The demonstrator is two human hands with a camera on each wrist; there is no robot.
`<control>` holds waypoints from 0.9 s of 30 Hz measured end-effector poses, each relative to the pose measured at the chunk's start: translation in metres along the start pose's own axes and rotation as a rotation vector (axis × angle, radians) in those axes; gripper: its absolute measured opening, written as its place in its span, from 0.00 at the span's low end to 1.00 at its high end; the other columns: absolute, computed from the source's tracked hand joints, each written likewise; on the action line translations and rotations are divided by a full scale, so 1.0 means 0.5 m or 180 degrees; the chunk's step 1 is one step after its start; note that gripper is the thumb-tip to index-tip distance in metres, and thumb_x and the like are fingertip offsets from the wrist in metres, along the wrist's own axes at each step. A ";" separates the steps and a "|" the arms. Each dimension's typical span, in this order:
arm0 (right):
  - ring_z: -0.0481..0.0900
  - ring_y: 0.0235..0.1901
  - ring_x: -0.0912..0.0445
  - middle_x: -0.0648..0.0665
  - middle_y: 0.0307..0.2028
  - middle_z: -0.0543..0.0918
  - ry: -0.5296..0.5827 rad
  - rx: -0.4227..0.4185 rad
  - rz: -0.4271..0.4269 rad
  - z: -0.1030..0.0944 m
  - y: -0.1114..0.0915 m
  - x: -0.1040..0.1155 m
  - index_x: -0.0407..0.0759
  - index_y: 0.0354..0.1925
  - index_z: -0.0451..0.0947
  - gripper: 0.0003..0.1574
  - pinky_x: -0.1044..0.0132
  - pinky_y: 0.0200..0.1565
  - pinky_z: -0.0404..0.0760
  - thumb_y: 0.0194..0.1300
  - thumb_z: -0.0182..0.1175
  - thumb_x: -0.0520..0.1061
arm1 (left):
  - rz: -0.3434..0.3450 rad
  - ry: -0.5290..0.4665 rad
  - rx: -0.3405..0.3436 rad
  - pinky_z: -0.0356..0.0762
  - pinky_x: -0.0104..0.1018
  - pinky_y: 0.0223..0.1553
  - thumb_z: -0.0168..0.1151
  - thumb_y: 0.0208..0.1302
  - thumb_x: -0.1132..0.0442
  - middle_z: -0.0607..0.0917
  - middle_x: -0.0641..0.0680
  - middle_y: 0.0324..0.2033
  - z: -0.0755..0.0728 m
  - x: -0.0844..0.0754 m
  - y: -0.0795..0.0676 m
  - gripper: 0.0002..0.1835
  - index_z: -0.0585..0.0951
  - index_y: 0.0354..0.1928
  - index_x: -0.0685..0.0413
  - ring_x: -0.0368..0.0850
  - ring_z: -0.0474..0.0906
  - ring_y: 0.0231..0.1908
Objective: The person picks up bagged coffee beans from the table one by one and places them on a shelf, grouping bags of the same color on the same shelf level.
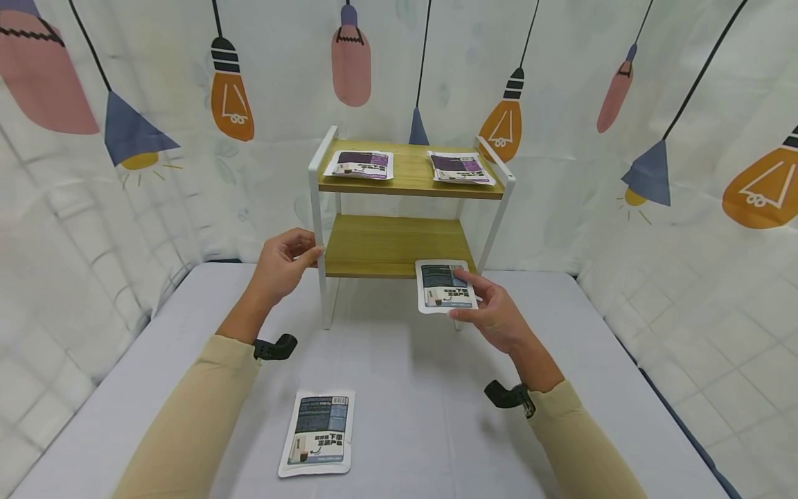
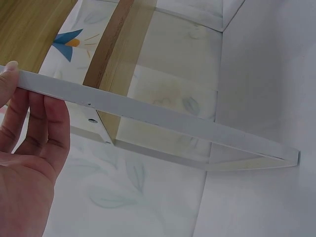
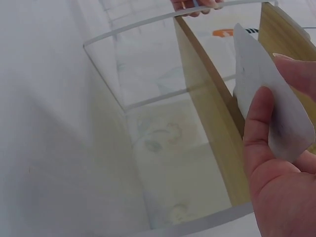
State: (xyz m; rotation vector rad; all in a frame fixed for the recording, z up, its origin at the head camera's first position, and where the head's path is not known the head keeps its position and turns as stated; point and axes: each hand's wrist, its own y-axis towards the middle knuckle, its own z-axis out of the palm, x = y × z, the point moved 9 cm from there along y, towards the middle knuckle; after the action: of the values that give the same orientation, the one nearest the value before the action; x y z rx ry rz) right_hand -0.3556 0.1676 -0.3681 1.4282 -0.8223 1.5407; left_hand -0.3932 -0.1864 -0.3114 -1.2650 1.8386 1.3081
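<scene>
A two-tier shelf rack (image 1: pixel 399 244) with wooden boards and a white metal frame stands at the back of the table. My left hand (image 1: pixel 289 262) grips its left front post; in the left wrist view the thumb lies over the white post (image 2: pixel 148 112) and the fingers curl beneath. My right hand (image 1: pixel 495 312) pinches a flat white packet (image 1: pixel 444 294) with a dark printed label between thumb and fingers. That packet overlaps the lower board's right front edge in the head view. In the right wrist view the packet's plain back (image 3: pixel 271 94) shows close to the board (image 3: pixel 207 94).
Purple-labelled packets lie on the top board, some at the left (image 1: pixel 360 165) and some at the right (image 1: pixel 461 168). Another dark-labelled packet (image 1: pixel 318 433) lies on the white table (image 1: pixel 399 388) at the front. A patterned curtain (image 1: pixel 280 180) hangs behind the rack.
</scene>
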 end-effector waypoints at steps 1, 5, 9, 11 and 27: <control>0.70 0.65 0.45 0.41 0.80 0.48 -0.0008 -0.0006 0.0000 0.000 0.001 0.000 0.43 0.79 0.56 0.54 0.66 0.58 0.83 0.61 0.66 0.24 | -0.0001 0.0001 0.0000 0.83 0.23 0.45 0.63 0.74 0.57 0.85 0.59 0.46 0.000 0.000 0.000 0.13 0.81 0.53 0.56 0.39 0.84 0.46; 0.69 0.66 0.44 0.41 0.80 0.48 -0.0009 -0.0003 0.0005 -0.002 0.003 -0.001 0.44 0.79 0.57 0.55 0.66 0.58 0.83 0.60 0.66 0.23 | 0.0003 -0.0012 0.0010 0.83 0.23 0.46 0.63 0.74 0.57 0.85 0.60 0.47 0.001 0.000 0.001 0.13 0.81 0.53 0.57 0.39 0.84 0.46; 0.68 0.67 0.43 0.41 0.80 0.47 -0.0011 0.0035 0.0010 -0.002 0.005 -0.001 0.44 0.79 0.56 0.56 0.67 0.58 0.83 0.60 0.66 0.23 | 0.0012 -0.0026 0.0024 0.83 0.23 0.46 0.63 0.74 0.57 0.85 0.61 0.47 0.001 0.000 0.001 0.14 0.81 0.54 0.57 0.39 0.84 0.46; 0.67 0.68 0.43 0.41 0.80 0.47 -0.0030 0.0038 0.0007 -0.003 0.006 -0.001 0.44 0.79 0.56 0.55 0.67 0.58 0.83 0.60 0.67 0.24 | 0.0017 -0.0028 0.0028 0.83 0.23 0.46 0.63 0.74 0.58 0.85 0.61 0.47 0.001 -0.001 0.001 0.14 0.81 0.54 0.57 0.39 0.84 0.46; 0.70 0.66 0.46 0.37 0.77 0.56 -0.0152 -0.0130 -0.0018 -0.012 0.016 0.007 0.41 0.77 0.60 0.49 0.70 0.57 0.82 0.63 0.65 0.25 | 0.0002 -0.0025 0.0043 0.84 0.23 0.45 0.63 0.74 0.58 0.85 0.62 0.47 0.001 0.000 0.000 0.14 0.81 0.54 0.58 0.39 0.84 0.45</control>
State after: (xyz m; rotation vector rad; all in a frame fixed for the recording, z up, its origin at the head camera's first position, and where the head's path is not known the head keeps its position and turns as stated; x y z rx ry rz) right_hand -0.3654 0.1699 -0.3646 1.4412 -0.8729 1.4823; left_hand -0.3932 -0.1861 -0.3114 -1.2507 1.8397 1.2970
